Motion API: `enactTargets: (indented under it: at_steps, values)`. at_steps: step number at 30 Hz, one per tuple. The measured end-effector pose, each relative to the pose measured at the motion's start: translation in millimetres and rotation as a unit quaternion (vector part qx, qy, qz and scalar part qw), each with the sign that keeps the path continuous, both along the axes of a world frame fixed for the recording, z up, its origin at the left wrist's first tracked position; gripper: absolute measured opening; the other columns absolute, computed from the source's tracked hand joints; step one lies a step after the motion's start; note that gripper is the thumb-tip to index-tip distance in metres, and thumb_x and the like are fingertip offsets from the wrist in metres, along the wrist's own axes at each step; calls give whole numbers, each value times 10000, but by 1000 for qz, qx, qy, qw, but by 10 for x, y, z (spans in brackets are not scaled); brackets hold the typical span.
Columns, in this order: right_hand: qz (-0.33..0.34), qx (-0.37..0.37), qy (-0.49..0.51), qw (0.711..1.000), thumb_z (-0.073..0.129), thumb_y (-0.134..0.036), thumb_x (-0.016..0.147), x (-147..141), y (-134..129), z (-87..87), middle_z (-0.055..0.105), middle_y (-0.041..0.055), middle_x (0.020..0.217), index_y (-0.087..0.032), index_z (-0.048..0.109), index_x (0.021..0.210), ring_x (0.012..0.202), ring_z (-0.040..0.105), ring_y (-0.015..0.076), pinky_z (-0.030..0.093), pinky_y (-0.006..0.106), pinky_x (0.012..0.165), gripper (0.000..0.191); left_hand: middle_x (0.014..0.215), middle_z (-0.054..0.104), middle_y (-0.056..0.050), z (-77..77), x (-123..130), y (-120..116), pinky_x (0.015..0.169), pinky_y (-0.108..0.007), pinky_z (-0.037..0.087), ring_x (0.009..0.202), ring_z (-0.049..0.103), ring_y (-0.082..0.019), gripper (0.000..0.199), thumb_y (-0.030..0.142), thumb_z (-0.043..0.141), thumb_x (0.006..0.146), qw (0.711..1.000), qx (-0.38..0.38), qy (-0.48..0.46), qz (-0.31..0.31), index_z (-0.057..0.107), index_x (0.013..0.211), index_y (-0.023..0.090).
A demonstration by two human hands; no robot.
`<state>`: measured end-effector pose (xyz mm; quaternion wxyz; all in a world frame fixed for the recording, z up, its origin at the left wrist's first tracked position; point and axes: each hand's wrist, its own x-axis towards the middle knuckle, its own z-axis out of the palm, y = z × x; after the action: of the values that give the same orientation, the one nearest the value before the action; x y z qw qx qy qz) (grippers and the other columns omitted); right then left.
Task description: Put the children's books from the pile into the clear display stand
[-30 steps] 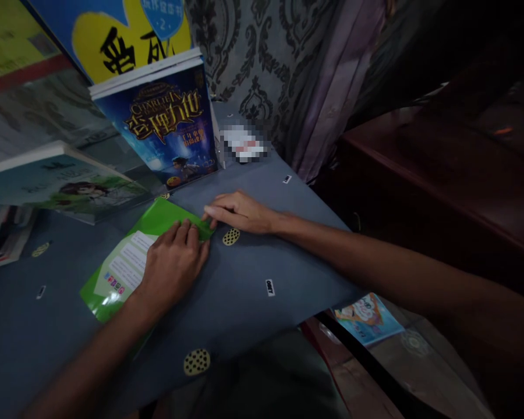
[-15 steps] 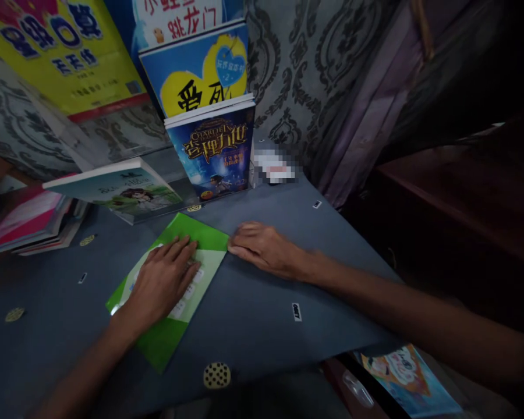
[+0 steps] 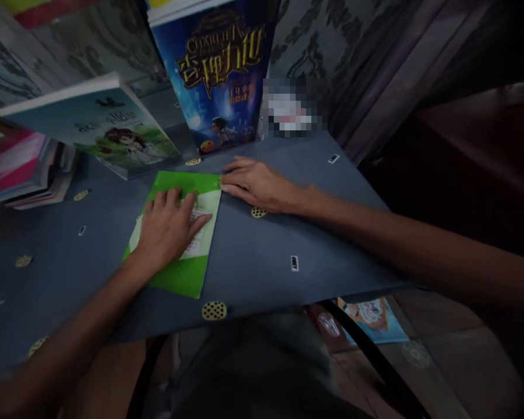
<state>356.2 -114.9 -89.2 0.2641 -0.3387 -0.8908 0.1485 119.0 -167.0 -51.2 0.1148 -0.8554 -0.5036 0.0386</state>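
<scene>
A green booklet (image 3: 187,278) with a pale middle panel lies on the dark grey tabletop, slightly askew. My left hand (image 3: 168,224) rests flat on its cover, fingers spread, hiding much of the panel. At the booklet's upper right corner, my right hand (image 3: 257,185) has its thumb and fingertips pinched on the edge. The rest of that hand lies against the table.
Behind the booklet stand a dark blue book (image 3: 227,75) and, leaning, a teal-green book (image 3: 126,134). A book stack (image 3: 30,169) sits at the left. Below the table's right edge lies a colourful booklet (image 3: 369,320).
The view has tipped downward, bringing the floor and my lap into sight. The green booklet has turned counterclockwise, its top edge now nearly level. Both hands stay on it.
</scene>
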Motion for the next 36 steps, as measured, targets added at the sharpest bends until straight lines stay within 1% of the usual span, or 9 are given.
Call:
enactTargets:
  at_steps: [4, 8, 13, 16, 19, 24, 27, 30, 36]
  values:
    - [-20, 7, -8, 1000, 444, -404, 1052, 10, 177, -87, 726, 84, 1187, -231, 699, 1183, 1209, 591, 298, 381, 541, 1099, 335, 1257, 628, -200, -86, 114, 102, 936, -527, 476, 1165, 561, -387, 440, 515, 441, 1004, 999, 26, -38, 5, 602, 1219, 167]
    - [-33, 6, -8, 999, 448, -429, 1057, -7, 309, -163, 703, 79, 1289, -239, 663, 1276, 1295, 555, 320, 370, 556, 1110, 361, 1342, 589, -197, -67, 146, 140, 984, -535, 454, 1217, 536, -375, 431, 455, 376, 1040, 998, -1, -61, -7, 587, 1246, 142]
    - [-36, -2, 17, 999, 494, -463, 1045, 4, 316, -246, 671, 38, 1365, -266, 644, 1302, 1366, 517, 308, 350, 530, 1145, 357, 1408, 554, -152, 39, -109, -101, 1053, -470, 440, 1288, 518, -319, 540, 606, 384, 1009, 964, -124, -121, -204, 565, 1320, 204]
    - [-31, 3, 19, 999, 464, -510, 1045, 11, 334, -273, 658, 34, 1385, -256, 633, 1328, 1384, 502, 311, 335, 542, 1146, 416, 1437, 544, -150, 82, -274, -316, 1079, -506, 430, 1316, 503, -342, 619, 675, 515, 928, 947, -170, -117, -248, 549, 1373, 246]
    - [-21, 22, 6, 1000, 417, -513, 1058, 1, 395, -282, 645, 35, 1405, -231, 602, 1368, 1398, 485, 314, 330, 561, 1128, 458, 1418, 574, -147, 70, -333, -455, 1080, -525, 436, 1303, 529, -340, 507, 558, 556, 958, 952, -155, -111, -240, 573, 1357, 246]
    - [-22, 44, -10, 999, 417, -487, 1059, -51, 465, -277, 644, 33, 1411, -225, 617, 1338, 1399, 491, 300, 344, 540, 1133, 431, 1321, 670, -127, -18, -276, -489, 1033, -474, 498, 1226, 611, -294, 302, 368, 522, 1010, 959, -73, -115, -249, 638, 1244, 216]
    - [-36, 58, -19, 998, 350, -444, 1080, -106, 331, -250, 685, 52, 1345, -182, 634, 1294, 1402, 482, 302, 323, 554, 1145, 442, 1276, 706, -125, -60, -243, -493, 974, -446, 549, 1159, 662, -282, 276, 349, 556, 999, 953, -8, -107, -282, 645, 1205, 189]
    - [-4, 50, 10, 999, 305, -375, 1093, -174, 22, -190, 712, 86, 1280, -159, 653, 1255, 1356, 527, 280, 341, 523, 1143, 440, 1254, 724, -142, -92, -236, -515, 950, -439, 580, 1144, 688, -290, 269, 312, 601, 978, 942, 46, -104, -316, 644, 1186, 147]
    - [57, -116, 161, 978, 343, -369, 1088, -242, -608, -24, 746, 65, 1009, -155, 689, 1110, 1006, 673, 199, 476, 344, 913, 407, 1185, 763, -117, -147, -276, -517, 974, -407, 603, 1152, 707, -266, 244, 186, 632, 945, 927, 73, -141, -340, 653, 1181, 126]
